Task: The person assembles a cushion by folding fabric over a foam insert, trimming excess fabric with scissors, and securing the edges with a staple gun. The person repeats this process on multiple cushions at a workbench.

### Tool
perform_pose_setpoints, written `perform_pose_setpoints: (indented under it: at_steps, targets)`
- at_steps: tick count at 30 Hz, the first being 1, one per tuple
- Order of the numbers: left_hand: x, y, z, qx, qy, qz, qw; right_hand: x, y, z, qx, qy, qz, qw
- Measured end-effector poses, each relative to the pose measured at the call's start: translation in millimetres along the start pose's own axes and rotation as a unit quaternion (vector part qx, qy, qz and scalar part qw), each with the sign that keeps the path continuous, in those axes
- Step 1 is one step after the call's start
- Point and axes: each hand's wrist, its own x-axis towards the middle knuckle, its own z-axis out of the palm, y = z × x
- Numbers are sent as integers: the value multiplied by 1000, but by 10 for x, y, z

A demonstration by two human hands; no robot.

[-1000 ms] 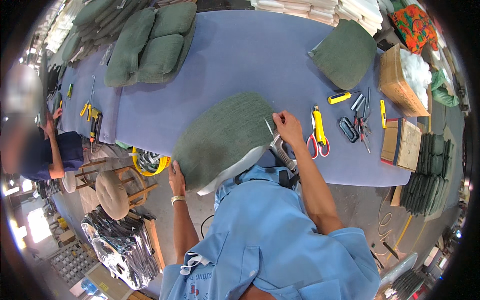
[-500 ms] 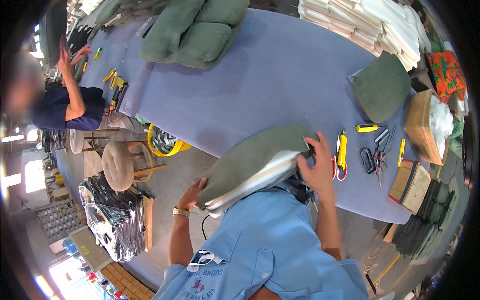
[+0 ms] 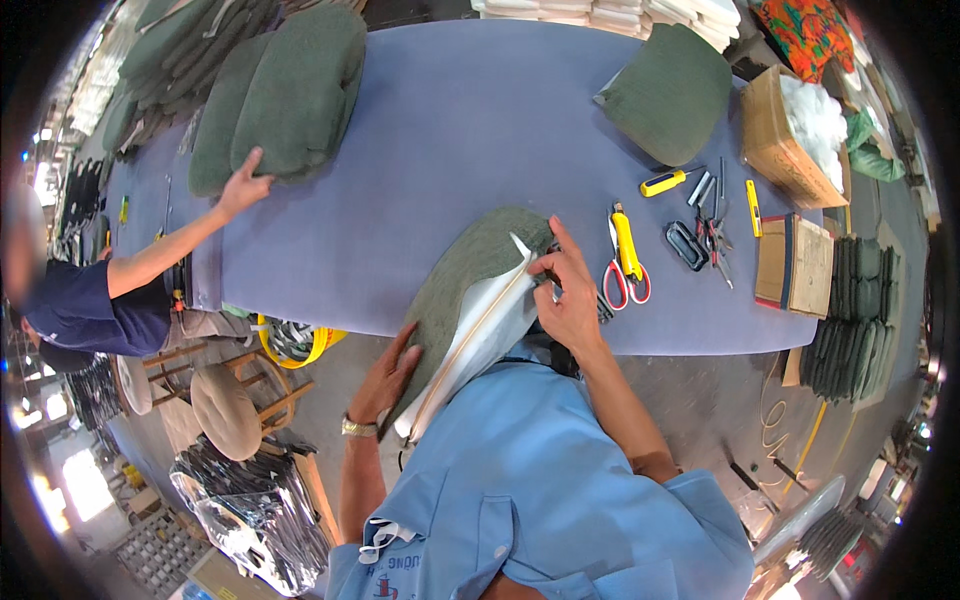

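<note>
Head view, looking down: a dark green fabric cushion [image 3: 445,285] is held at a slant between the person's two hands, against the front of a light blue shirt [image 3: 540,440] and partly over the near edge of a wide blue-grey surface [image 3: 450,130]. A second ago its green face was uppermost; now it is tipped up on edge, so its open side shows soft white padding [image 3: 495,305] and a thin tan strip [image 3: 462,348] along the middle. For the work in hand, this seems to bring the opening within sight and reach.

The left hand [image 3: 388,378] supports the lower left edge, fingers together along it; how firmly they press, I cannot tell. The right hand [image 3: 572,300] bends at the upper right corner, index finger stretched over the edge, the other fingers curled narrowly onto the cover.

At left, a co-worker in a navy shirt [image 3: 95,310] now touches piled green cushions [image 3: 300,95].
</note>
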Motion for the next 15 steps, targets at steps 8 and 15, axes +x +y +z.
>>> perform_pose_setpoints:
  at_steps: [8,15]
  targets:
    - [921,1251,373,137,-41,211,967,20,168,-25,43,11,22,999]
    - [1051,1387,540,195,-39,208,958,174,-57,-29,-62,-7,56,997]
